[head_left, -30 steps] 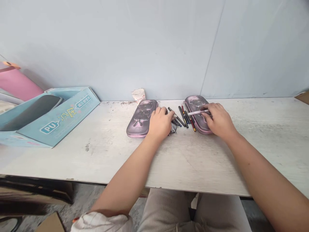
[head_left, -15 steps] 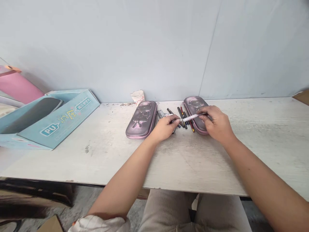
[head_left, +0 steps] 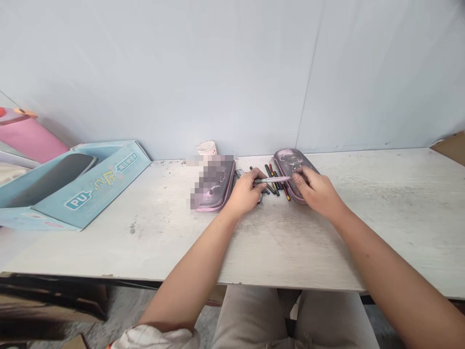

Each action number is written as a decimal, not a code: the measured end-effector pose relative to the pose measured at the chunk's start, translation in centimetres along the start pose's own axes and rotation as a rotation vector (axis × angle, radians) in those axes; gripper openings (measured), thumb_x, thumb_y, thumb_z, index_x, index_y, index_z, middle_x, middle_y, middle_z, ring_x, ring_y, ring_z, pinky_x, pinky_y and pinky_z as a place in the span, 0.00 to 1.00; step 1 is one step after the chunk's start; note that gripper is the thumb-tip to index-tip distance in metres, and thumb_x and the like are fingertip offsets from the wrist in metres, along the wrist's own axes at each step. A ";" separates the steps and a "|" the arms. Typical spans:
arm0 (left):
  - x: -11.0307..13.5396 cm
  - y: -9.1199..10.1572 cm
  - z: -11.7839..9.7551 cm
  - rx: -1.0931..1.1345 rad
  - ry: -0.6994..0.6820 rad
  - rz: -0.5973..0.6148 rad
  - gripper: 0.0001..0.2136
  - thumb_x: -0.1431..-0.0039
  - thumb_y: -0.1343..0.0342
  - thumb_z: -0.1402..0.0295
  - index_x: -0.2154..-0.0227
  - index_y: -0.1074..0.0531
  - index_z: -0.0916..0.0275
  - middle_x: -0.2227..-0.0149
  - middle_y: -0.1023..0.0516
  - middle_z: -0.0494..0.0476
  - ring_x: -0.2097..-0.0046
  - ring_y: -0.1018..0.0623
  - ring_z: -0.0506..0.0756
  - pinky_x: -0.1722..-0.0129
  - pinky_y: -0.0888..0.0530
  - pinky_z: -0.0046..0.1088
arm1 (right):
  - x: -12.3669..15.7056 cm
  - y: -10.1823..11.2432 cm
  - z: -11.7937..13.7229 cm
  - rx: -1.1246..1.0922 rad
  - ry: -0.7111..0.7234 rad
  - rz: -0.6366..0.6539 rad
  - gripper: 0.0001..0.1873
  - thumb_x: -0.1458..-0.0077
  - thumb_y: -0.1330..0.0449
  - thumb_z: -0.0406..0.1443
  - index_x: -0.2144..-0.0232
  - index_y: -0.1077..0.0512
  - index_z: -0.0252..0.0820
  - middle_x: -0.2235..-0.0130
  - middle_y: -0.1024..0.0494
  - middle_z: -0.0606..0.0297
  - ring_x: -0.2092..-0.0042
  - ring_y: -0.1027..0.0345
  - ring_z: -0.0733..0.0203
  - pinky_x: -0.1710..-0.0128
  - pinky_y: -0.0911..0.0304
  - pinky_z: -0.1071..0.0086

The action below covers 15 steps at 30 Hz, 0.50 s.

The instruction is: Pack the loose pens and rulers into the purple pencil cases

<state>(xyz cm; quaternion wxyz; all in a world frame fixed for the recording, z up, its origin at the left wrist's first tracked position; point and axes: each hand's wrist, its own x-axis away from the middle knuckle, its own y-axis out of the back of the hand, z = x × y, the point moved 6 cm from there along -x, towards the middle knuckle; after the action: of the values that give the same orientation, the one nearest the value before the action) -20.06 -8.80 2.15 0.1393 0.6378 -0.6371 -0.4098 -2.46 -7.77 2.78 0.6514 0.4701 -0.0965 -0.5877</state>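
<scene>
My left hand (head_left: 245,193) and my right hand (head_left: 315,190) each pinch one end of a light pink pen (head_left: 275,180), held level just above the table. Under the pen lie several dark and red pens (head_left: 276,185) in a loose pile. A purple pencil case (head_left: 212,185) lies left of my left hand, partly blurred. A second purple pencil case (head_left: 290,162) lies under and behind my right hand.
A light blue printed cardboard box (head_left: 72,186) lies open at the left of the white table (head_left: 276,237). A pink roll (head_left: 31,138) leans behind it. A small paper cup (head_left: 206,147) stands against the wall. A brown cardboard corner (head_left: 450,145) shows at far right.
My right hand brought the pink pen from over the right case toward the middle. My left hand left the pens by the left case and took hold of the pen's other end.
</scene>
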 end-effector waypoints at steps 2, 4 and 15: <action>-0.5 -0.3 0.0 -0.123 -0.045 -0.003 0.07 0.46 0.53 0.72 0.65 0.33 0.61 0.66 0.28 0.57 0.61 0.30 0.55 0.60 0.33 0.33 | -0.1 -0.2 0.4 0.029 0.041 0.043 0.17 0.42 0.55 0.46 0.62 0.34 0.42 0.73 0.25 0.65 0.72 0.33 0.61 0.73 0.46 0.71; -1.4 -1.1 -0.4 -0.309 -0.156 0.036 0.12 0.47 0.56 0.76 0.60 0.34 0.63 0.60 0.28 0.60 0.55 0.32 0.58 0.53 0.35 0.39 | -0.2 -0.8 0.8 0.220 0.013 0.044 0.18 0.41 0.57 0.45 0.62 0.34 0.40 0.73 0.24 0.60 0.72 0.32 0.58 0.73 0.46 0.69; -3.3 4.2 1.2 -0.753 -0.134 -0.016 0.20 0.46 0.55 0.73 0.48 0.40 0.62 0.48 0.36 0.66 0.44 0.38 0.62 0.44 0.45 0.47 | -1.6 0.0 0.0 0.615 -0.057 -0.021 0.23 0.40 0.61 0.43 0.59 0.31 0.37 0.58 0.27 0.49 0.55 0.35 0.46 0.60 0.42 0.60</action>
<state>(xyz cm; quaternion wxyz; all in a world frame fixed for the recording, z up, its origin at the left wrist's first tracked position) -23.36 -5.95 5.49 0.3187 0.5185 -0.4446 -0.6572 -2.96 -6.41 3.47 0.4696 0.6294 -0.2831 -0.5506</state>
